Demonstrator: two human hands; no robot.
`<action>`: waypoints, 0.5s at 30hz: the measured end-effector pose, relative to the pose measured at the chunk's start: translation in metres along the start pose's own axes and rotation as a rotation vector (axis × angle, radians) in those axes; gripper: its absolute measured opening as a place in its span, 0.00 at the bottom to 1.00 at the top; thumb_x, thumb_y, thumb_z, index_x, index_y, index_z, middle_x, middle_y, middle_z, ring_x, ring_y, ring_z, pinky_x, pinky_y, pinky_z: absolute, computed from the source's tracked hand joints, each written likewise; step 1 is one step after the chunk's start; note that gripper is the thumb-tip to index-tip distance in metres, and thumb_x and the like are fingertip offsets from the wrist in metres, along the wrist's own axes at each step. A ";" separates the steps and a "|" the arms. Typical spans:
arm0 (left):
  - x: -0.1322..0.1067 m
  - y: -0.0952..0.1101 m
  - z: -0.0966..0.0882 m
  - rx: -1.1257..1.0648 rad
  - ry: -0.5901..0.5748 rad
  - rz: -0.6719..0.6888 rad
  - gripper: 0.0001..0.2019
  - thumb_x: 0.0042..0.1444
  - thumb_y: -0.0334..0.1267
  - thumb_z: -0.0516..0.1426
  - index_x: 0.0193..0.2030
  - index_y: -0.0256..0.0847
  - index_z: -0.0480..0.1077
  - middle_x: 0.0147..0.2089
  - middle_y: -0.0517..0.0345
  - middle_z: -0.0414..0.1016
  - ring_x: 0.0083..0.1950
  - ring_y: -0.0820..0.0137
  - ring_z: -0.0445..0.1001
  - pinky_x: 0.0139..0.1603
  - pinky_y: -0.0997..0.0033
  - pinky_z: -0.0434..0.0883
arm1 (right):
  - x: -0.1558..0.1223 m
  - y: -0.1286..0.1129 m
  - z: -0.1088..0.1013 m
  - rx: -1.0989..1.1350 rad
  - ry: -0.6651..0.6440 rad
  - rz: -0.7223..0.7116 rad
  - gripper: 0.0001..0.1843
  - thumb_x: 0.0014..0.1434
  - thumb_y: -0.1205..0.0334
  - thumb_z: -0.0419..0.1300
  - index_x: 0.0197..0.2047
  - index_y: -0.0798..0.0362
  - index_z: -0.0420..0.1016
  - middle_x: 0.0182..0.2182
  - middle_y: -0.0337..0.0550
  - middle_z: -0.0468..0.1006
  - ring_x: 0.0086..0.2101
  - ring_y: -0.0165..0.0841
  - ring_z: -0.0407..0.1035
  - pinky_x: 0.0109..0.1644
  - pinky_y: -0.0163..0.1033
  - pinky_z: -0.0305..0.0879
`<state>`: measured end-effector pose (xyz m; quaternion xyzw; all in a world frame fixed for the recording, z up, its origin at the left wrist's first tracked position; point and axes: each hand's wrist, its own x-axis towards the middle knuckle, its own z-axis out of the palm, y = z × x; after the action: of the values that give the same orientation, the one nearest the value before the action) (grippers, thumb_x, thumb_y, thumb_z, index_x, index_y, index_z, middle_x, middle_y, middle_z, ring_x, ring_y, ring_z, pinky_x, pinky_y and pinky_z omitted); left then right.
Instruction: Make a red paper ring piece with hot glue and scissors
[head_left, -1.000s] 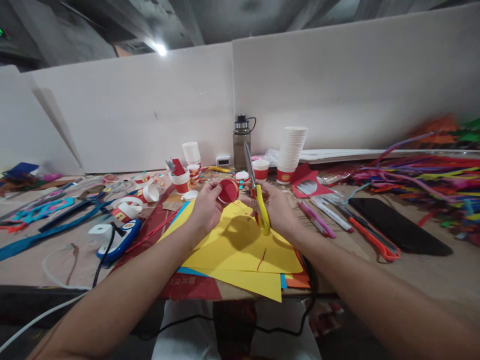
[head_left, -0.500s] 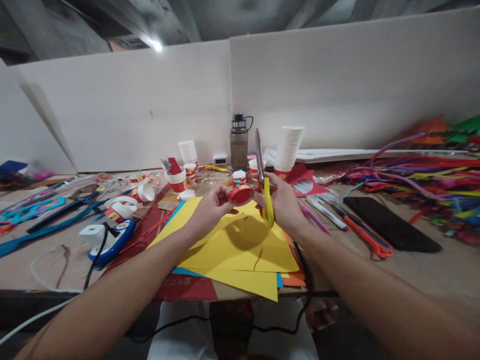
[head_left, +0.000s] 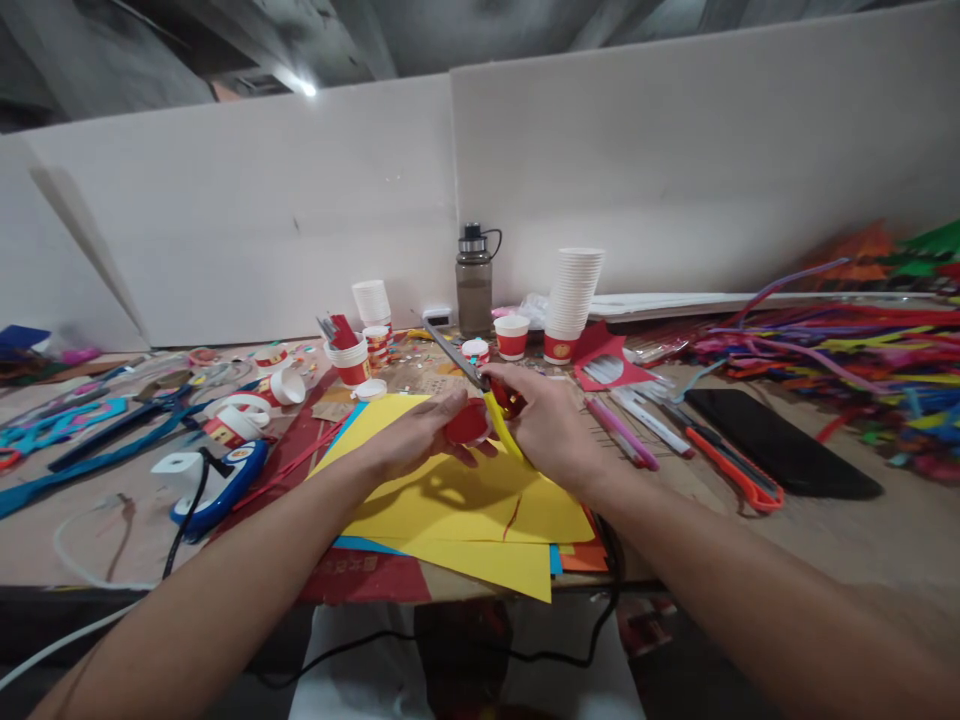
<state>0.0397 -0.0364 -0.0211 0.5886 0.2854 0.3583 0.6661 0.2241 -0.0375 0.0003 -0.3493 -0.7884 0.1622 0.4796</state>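
Observation:
My left hand (head_left: 435,430) is closed on a small red round piece (head_left: 466,424), which looks like the cut-down bottom of a paper cup. My right hand (head_left: 544,425) grips a pair of scissors (head_left: 452,350) with a yellow handle, the blades pointing up and to the left. Red and gold shows between the scissors and my right fingers; whether it is part of the round piece I cannot tell. Both hands are over the stacked yellow paper (head_left: 450,515). Behind them stands a small cut cup piece (head_left: 475,350) with a white top.
A water bottle (head_left: 474,285), a paper cup (head_left: 511,338) and a tall cup stack (head_left: 574,300) stand behind. Pens (head_left: 622,432), a utility knife (head_left: 739,475) and a black phone (head_left: 784,442) lie right. Cut cup rings (head_left: 238,420) and a blue-and-white device (head_left: 225,490) are left.
The scissors have tipped from nearly upright over to the left. My right hand has turned and shifted slightly left, and the red round piece has dropped a little with my left hand.

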 end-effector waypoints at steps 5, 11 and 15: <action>-0.001 0.007 0.001 -0.082 0.023 0.062 0.16 0.62 0.45 0.53 0.51 0.39 0.69 0.50 0.45 0.76 0.46 0.61 0.77 0.40 0.61 0.76 | -0.001 0.005 0.000 0.263 -0.039 0.061 0.20 0.53 0.67 0.62 0.51 0.53 0.72 0.33 0.40 0.75 0.31 0.29 0.69 0.34 0.33 0.66; 0.001 0.012 -0.013 -0.178 0.173 0.153 0.15 0.55 0.37 0.54 0.48 0.37 0.71 0.49 0.44 0.77 0.51 0.56 0.75 0.40 0.61 0.76 | 0.000 0.002 -0.007 0.417 -0.027 0.140 0.19 0.59 0.59 0.58 0.54 0.50 0.63 0.36 0.39 0.71 0.32 0.28 0.68 0.34 0.33 0.67; 0.005 0.009 -0.027 -0.263 0.275 0.233 0.17 0.55 0.40 0.51 0.48 0.35 0.71 0.45 0.45 0.79 0.49 0.56 0.76 0.39 0.59 0.76 | 0.002 -0.008 -0.015 0.246 -0.214 0.242 0.16 0.59 0.56 0.58 0.48 0.53 0.68 0.30 0.38 0.71 0.27 0.27 0.67 0.28 0.31 0.64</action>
<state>0.0197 -0.0160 -0.0157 0.4712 0.2542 0.5439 0.6461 0.2330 -0.0424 0.0133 -0.3611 -0.7612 0.3500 0.4094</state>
